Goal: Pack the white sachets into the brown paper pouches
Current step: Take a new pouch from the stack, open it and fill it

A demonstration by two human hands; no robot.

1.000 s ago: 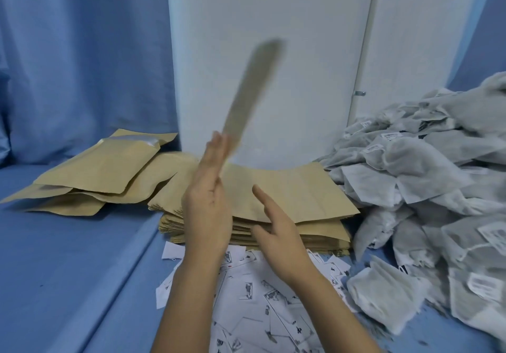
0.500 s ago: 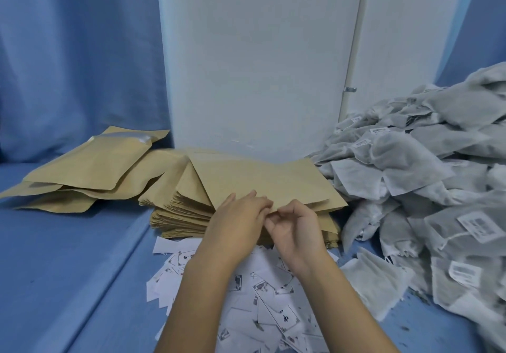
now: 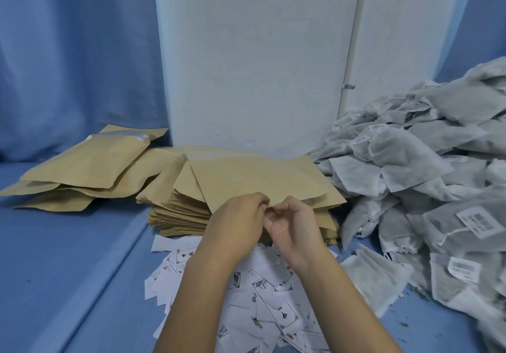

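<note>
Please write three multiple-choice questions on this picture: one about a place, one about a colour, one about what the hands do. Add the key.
1. Where is the heap of white sachets, seen from the stack of brown pouches? A. left B. right C. on top
2. What colour is the cloth under them? A. blue B. green C. red
3. What do the left hand and the right hand do? A. lie flat B. hold a sachet C. pinch the near edge of the top pouch
Key: 1 B, the heap fills the right side; 2 A, blue throughout; 3 C, both grip that edge.
</note>
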